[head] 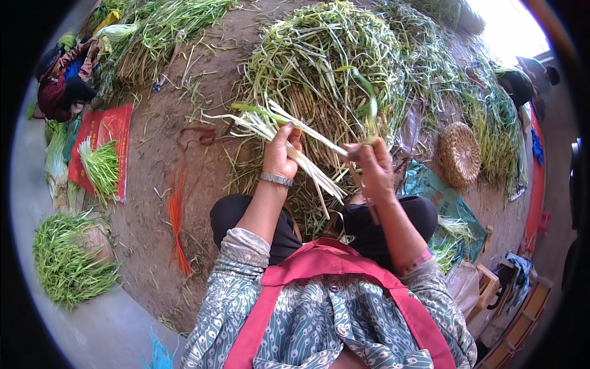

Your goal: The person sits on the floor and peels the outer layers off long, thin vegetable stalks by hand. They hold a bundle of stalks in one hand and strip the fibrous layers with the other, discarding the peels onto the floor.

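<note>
My left hand [282, 152], with a metal watch at the wrist, is closed around a bunch of pale peeled vegetable stalks [315, 173]. Their ends stick out on both sides of the fist. One more white stalk [313, 131] runs from above my left thumb across to my right hand [374, 163], whose fingers pinch its end. A green leaf blade [372, 99] rises from the right fingers, slightly blurred. Just beyond both hands lies a large heap of unpeeled stalks [318, 69], roots and stems towards me. Stripped leaves lie between my feet.
Orange ties [179, 221] lie on the earthen floor to the left. Beyond them are a red sheet [124, 180] with a bundle and a green pile [69, 258]. Right are a straw cushion [458, 154], a teal sack [431, 182] and a wooden stool [485, 286]. Other people sit at both sides.
</note>
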`<move>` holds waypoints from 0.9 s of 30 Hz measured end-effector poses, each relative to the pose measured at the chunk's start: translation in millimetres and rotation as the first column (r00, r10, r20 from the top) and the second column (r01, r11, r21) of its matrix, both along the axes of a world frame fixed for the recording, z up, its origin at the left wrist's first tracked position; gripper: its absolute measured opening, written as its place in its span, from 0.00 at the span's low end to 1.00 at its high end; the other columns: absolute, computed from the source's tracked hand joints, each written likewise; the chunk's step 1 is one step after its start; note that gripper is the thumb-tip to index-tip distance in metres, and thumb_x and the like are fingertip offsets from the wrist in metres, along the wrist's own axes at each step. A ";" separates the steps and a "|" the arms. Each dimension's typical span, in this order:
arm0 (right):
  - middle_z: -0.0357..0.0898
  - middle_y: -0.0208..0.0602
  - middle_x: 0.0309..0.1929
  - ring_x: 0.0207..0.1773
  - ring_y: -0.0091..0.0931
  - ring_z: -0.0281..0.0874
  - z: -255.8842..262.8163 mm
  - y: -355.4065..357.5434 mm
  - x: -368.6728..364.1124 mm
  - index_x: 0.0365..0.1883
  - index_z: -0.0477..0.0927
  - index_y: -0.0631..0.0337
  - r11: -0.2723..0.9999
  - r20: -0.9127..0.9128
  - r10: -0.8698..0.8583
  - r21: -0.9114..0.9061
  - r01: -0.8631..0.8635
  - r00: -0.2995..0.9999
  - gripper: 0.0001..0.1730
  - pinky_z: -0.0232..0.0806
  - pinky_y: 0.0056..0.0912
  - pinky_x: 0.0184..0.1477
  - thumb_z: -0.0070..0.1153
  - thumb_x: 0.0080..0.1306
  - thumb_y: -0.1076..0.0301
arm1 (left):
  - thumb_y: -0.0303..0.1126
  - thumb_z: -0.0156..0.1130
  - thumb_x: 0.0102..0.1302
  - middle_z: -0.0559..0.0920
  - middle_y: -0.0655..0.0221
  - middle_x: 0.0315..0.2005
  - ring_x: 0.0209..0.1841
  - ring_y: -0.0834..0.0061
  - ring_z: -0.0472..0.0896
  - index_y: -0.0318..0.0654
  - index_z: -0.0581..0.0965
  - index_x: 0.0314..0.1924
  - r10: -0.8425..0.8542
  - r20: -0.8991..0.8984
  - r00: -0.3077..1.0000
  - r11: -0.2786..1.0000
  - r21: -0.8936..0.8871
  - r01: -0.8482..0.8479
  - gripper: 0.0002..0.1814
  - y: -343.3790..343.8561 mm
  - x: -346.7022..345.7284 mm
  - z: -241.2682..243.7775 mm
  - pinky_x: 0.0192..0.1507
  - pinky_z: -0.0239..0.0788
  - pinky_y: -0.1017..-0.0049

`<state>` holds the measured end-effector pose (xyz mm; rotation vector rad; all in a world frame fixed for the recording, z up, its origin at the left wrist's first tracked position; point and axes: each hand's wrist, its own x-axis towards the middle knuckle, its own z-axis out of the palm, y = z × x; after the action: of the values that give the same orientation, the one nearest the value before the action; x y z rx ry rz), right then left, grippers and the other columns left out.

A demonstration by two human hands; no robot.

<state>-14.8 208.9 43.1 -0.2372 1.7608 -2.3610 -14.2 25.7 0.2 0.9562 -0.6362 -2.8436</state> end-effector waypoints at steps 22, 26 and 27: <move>0.73 0.37 0.33 0.37 0.27 0.70 2.5 14.8 -40.6 0.38 0.71 0.62 0.552 0.169 0.386 0.745 -0.374 0.907 0.20 0.63 0.30 0.39 0.41 0.61 0.53 | 0.28 0.59 0.52 0.76 0.77 0.28 0.30 0.86 0.73 0.44 0.72 0.32 -0.106 -0.041 0.994 0.993 0.057 0.108 0.07 11.7 15.5 -7.5 0.20 0.59 0.89; 0.68 0.24 0.21 0.26 0.18 0.64 -19.8 -6.2 -27.8 0.32 0.71 0.63 0.731 0.255 0.434 0.461 -0.503 0.864 0.24 0.60 0.22 0.32 0.37 0.63 0.48 | 0.28 0.58 0.53 0.75 0.78 0.28 0.27 0.87 0.72 0.44 0.72 0.33 -0.155 -0.091 0.984 0.987 -0.050 0.151 0.07 19.3 16.2 -2.4 0.20 0.60 0.89; 0.69 0.25 0.22 0.27 0.18 0.65 -17.1 -7.4 -24.5 0.31 0.71 0.63 0.761 0.324 0.441 0.359 -0.540 0.837 0.23 0.61 0.22 0.32 0.37 0.63 0.50 | 0.28 0.58 0.53 0.76 0.77 0.28 0.27 0.87 0.71 0.44 0.72 0.34 -0.161 -0.081 0.984 0.986 -0.052 0.157 0.08 17.6 18.3 -0.9 0.20 0.60 0.88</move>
<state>-39.3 201.5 26.0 -0.3117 1.7864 -1.5142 4.1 43.3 -0.6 0.8071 -0.7982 -2.9741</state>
